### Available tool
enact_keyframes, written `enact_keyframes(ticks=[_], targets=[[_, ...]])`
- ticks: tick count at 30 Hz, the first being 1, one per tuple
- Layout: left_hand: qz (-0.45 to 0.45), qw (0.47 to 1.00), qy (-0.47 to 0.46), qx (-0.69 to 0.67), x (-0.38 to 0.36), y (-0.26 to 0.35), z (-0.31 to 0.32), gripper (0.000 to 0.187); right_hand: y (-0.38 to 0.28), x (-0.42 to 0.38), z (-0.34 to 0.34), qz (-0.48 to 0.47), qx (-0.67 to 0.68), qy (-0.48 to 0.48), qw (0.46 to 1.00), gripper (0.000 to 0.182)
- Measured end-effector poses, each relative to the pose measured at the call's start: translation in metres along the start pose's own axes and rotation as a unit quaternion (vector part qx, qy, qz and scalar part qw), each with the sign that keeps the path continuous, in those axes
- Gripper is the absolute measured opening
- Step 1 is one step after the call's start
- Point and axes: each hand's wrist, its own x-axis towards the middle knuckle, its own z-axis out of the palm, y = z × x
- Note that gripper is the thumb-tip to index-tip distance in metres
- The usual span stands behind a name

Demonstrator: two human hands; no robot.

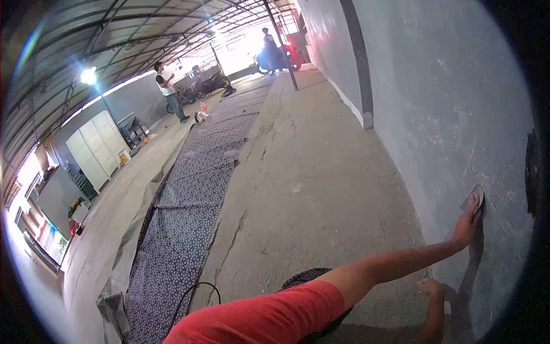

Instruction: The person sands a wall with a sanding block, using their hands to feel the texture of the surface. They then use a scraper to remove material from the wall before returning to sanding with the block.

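A red-sleeved arm reaches across to the grey wall [435, 132], and at its end my left hand [471, 213] presses a thin, flat greyish piece [467, 202] against the surface. The kind of piece cannot be made out. Pale scratches and scuffs mark the wall around it. Lower down, close to the foot of the wall, my right hand [431, 286] is closed with its fingers curled in. Whatever it may hold is too small to tell.
A patterned sheet [189, 195] lies along the cracked concrete floor [309, 189]. A dark rounded thing [306, 276] is partly behind my arm. Farther off are a standing person [166, 86], motorcycles [209, 85], a rider [268, 39], a metal post [281, 46] and a white cabinet [97, 149].
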Motion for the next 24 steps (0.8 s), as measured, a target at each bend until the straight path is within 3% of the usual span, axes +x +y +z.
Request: enact_keyframes(ticks=[2,5,7,11,13,16,20,23,24], targets=[[0.014,1.000,0.001,-0.013,0.003,-0.010,0.003,0.056,0.007,0.002,0.001,0.031,0.016,0.006,0.999,0.048],[0.030,0.999,0.001,-0.018,0.003,-0.010,0.001,0.057,0.033,0.021,0.014,-0.011,0.040,-0.034,0.999,0.049],[0.034,0.999,0.000,-0.011,0.003,-0.007,0.000,0.057,0.035,0.017,0.021,0.042,-0.043,0.038,0.997,0.051],[0.021,1.000,0.012,-0.012,0.005,-0.011,0.006,0.056,0.028,-0.020,0.007,0.040,-0.057,0.034,0.997,0.051],[0.037,0.999,0.029,-0.009,0.007,-0.017,0.008,0.056,0.049,-0.004,0.008,0.038,-0.049,-0.023,0.998,0.050],[0.012,0.998,0.000,-0.058,0.008,-0.011,0.003,0.056,0.054,-0.002,0.006,0.091,-0.118,0.003,0.989,0.050],[-0.031,0.999,-0.020,-0.019,0.005,0.002,-0.006,0.053,0.064,0.011,0.012,0.065,-0.111,0.010,0.992,0.053],[-0.014,1.000,-0.007,0.007,0.009,-0.008,-0.001,0.052,0.022,-0.038,-0.011,0.065,-0.107,0.029,0.992,0.049],[0.006,0.999,0.007,0.031,0.008,-0.008,-0.002,0.051,0.003,-0.055,-0.022,0.078,-0.087,-0.009,0.993,0.049]])
